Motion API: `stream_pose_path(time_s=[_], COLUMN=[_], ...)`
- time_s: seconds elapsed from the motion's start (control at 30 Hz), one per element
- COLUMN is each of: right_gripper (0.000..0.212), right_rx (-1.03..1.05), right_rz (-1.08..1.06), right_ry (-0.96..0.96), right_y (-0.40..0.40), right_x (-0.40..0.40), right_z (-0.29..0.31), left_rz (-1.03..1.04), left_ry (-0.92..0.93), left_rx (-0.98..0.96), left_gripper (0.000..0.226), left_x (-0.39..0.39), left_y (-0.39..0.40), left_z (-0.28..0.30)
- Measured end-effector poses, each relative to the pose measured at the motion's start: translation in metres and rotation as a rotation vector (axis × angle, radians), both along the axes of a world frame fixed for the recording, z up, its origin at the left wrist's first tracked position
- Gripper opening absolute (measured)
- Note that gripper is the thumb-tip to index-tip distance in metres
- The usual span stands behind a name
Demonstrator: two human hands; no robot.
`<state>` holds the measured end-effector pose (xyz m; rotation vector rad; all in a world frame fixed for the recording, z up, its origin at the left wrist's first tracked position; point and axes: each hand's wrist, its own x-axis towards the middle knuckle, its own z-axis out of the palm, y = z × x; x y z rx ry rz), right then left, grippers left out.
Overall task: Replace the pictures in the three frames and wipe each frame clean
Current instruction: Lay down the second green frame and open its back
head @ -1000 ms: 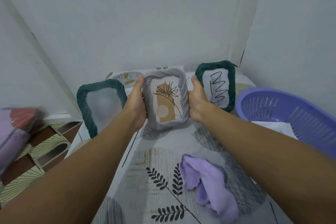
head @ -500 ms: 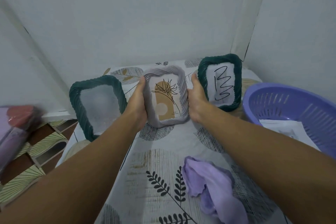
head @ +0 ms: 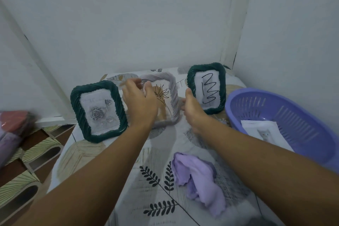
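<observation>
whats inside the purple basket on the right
A white printed sheet lies in the purple basket, with a small picture on it, seemingly a cat. Whether more sheets lie under it cannot be seen, and the near wall hides the basket's lower part.

left hand [head: 140, 103] hides grey frame [head: 172, 95] left side; fingers blurred.

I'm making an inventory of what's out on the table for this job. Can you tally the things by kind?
Green frames: 2, one at the left, one at the right
Grey frame: 1
Purple cloth: 1
Purple basket: 1
Printed pictures in the basket: at least 1
Total: 6
</observation>
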<state>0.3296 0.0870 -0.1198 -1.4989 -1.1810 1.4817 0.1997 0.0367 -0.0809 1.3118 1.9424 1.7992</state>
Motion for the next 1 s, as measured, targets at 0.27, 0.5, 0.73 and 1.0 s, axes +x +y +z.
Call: stream_pose_path(time_s=[0.27,0.5,0.73,1.0], right_gripper=[0.022,0.030,0.060,0.061], right_rx=[0.385,0.603,0.510,0.361], right_rz=[-0.103,-0.091,0.021,0.038], right_ry=[-0.263,-0.571,-0.860,-0.905], right_y=[-0.013,0.010,0.029,0.044], right_x=[0.060,0.107,0.120,0.124], right_z=[0.049,0.062,0.054,0.053], left_rz=[-0.234,-0.370,-0.410,-0.431], left_ry=[-0.064,0.007,-0.061,-0.004], left_rx=[-0.134,-0.271,-0.399,-0.498], left_gripper=[0.008,0.028,0.049,0.028], left_x=[0.044,0.078,0.085,0.100], left_y=[0.001,0.022,0.048,0.070], left_z=[0.026,0.040,0.037,0.019])
